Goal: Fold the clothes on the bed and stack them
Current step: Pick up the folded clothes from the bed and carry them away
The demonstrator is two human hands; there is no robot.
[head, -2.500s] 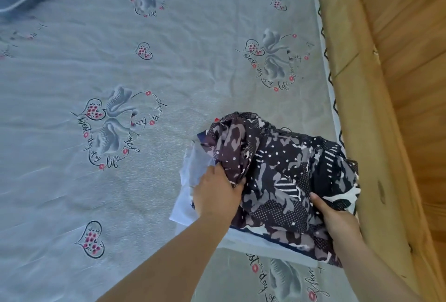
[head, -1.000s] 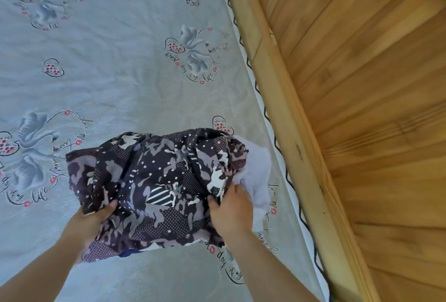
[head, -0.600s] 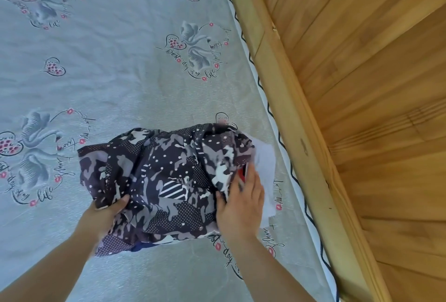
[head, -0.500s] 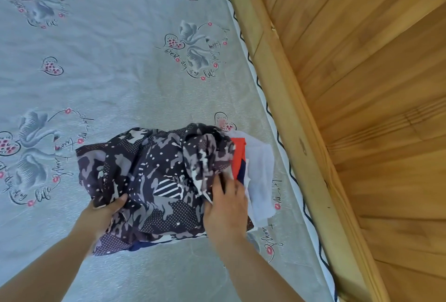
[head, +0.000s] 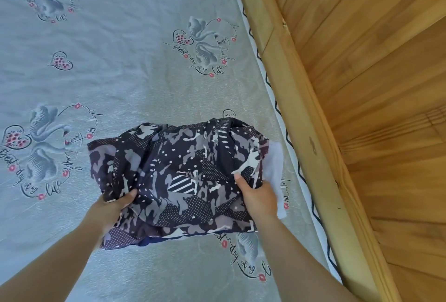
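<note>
A dark camouflage-patterned garment (head: 178,176), crumpled and bulky, lies on top of a small pile on the bed. A white garment (head: 275,168) sticks out from under its right side, and a strip of navy cloth (head: 149,241) shows under its near edge. My left hand (head: 113,207) grips the patterned garment's near left edge, thumb on top. My right hand (head: 258,197) grips its right side, thumb on the fabric and fingers tucked beneath, against the white garment.
The bed is covered by a grey sheet (head: 120,72) printed with swans and hearts. A wooden bed rail (head: 301,113) runs along the right, close to the pile, with a wooden plank floor (head: 374,60) beyond it.
My right hand shifted from pressing flat on the pile's right side to gripping the patterned garment there. The red and navy cloth glimpsed at the right is covered again. My left hand keeps its hold.
</note>
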